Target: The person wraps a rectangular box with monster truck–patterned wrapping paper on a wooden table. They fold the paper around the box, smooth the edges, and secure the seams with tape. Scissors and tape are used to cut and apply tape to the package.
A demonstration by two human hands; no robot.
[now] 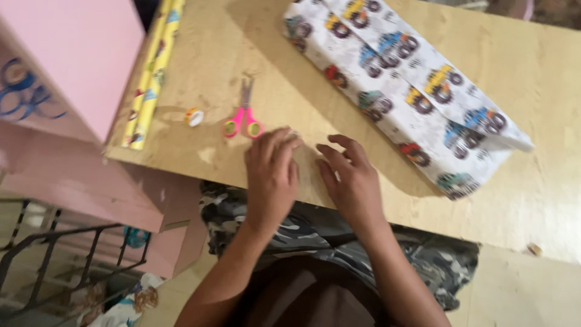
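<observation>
My left hand (pixel 272 175) and my right hand (pixel 351 181) rest side by side on the near edge of a wooden table (pixel 242 36). The fingers of both hands curl towards each other. Something small and pale shows at my left fingertips (pixel 293 133), too blurred to name. A box wrapped in white paper printed with coloured trucks (pixel 399 91) lies on the table beyond my right hand, one paper flap loose at its right end. Pink-handled scissors (pixel 243 118) lie just left of my left hand, blades pointing away.
A roll of yellow patterned wrapping paper (pixel 151 72) lies along the table's left edge. A small roll of tape (pixel 193 116) sits beside the scissors. Pink furniture (pixel 78 60) stands at the left, a black metal rack (pixel 60 254) below it.
</observation>
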